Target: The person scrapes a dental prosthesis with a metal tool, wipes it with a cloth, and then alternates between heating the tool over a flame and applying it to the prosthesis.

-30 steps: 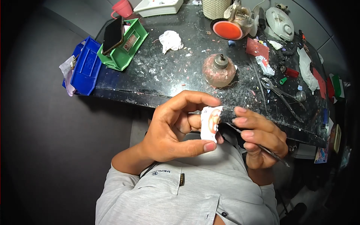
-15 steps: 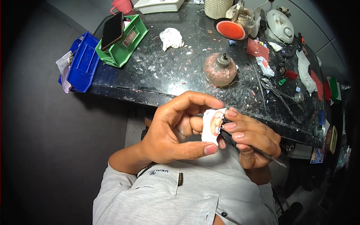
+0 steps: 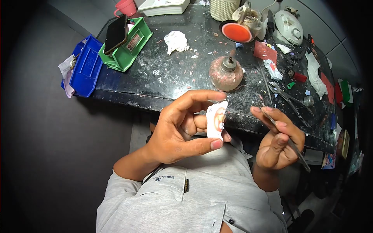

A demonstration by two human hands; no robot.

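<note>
A white plaster dental model (image 3: 212, 123) with a pinkish plate and small teeth on it is gripped by its edges between the thumb and fingers of my left hand (image 3: 180, 128). My right hand (image 3: 281, 141), apart from the model and to its right, holds a thin metal carving tool (image 3: 293, 146) between thumb and fingers; the tool slants from upper left to lower right. Beyond the hands, a round glass spirit burner (image 3: 226, 74) with a metal cap stands on the dark bench (image 3: 136, 83).
A green bin (image 3: 132, 46) bearing a phone (image 3: 116, 34) and a blue bin (image 3: 86, 66) are at the left. Crumpled white material (image 3: 176, 42) lies behind. Pliers (image 3: 287, 96), red wax sheets (image 3: 265, 52) and a white device (image 3: 289, 27) are at the right.
My right hand has moved away from the model to the right with the tool. My left hand and the model have shifted slightly left and up.
</note>
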